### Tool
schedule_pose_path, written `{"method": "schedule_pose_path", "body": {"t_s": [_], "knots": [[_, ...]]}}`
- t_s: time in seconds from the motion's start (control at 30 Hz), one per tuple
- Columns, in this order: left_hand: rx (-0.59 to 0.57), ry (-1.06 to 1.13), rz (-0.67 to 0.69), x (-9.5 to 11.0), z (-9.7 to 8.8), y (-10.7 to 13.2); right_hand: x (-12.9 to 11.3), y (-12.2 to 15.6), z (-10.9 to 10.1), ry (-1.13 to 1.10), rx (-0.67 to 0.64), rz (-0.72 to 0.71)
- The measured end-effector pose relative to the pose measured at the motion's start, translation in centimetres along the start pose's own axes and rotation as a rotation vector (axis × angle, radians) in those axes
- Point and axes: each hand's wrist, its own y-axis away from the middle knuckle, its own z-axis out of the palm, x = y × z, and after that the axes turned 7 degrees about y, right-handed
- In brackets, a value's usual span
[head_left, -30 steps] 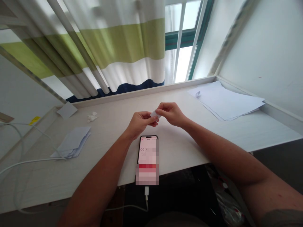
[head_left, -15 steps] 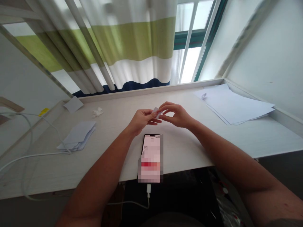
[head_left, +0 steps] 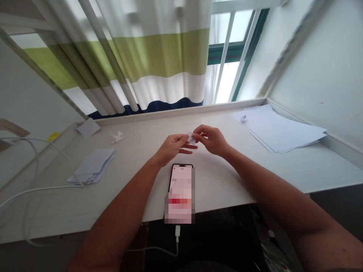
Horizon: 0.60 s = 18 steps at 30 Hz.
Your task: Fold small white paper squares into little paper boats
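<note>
Between my two hands, above the middle of the desk, is a small piece of white paper (head_left: 191, 139). My left hand (head_left: 172, 147) pinches its left side between thumb and index finger, with the other fingers stretched out below. At the paper's right edge, the thumb and fingertips of my right hand (head_left: 210, 139) are pinched together on it. The exact folds of the paper are too small to make out. Just below my hands a phone (head_left: 181, 189) lies screen up at the front edge, partly blurred, with a white charging plug (head_left: 177, 231) at its lower end.
A stack of small paper pieces (head_left: 92, 164) lies on the left of the desk (head_left: 136, 132), near a white cable (head_left: 42, 191). Behind it are a crumpled white scrap (head_left: 117, 137) and a square sheet (head_left: 89, 127). Large white sheets (head_left: 283, 130) lie at the right, with a small folded paper (head_left: 243, 119) on them.
My right fingers have closed from a looser, arched pose into a pinch on the paper's right edge. More of the paper shows between my hands. The view has tilted slightly.
</note>
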Motion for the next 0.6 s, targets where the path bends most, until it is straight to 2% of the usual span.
{"method": "schedule_pose_path", "body": {"t_s": [0.13,0.27,0.6], "knots": [[0.126,-0.097,0.182,-0.5,0.3,-0.3,0.0,-0.1,0.2,0.006,0.096,-0.014],[0.212,-0.178,0.342,-1.2,0.2,-0.8,0.0,-0.1,0.5,-0.048,0.134,0.007],[0.399,-0.146,0.419,-1.1,0.4,-0.8,-0.4,-0.2,1.0,-0.254,0.074,0.147]]}}
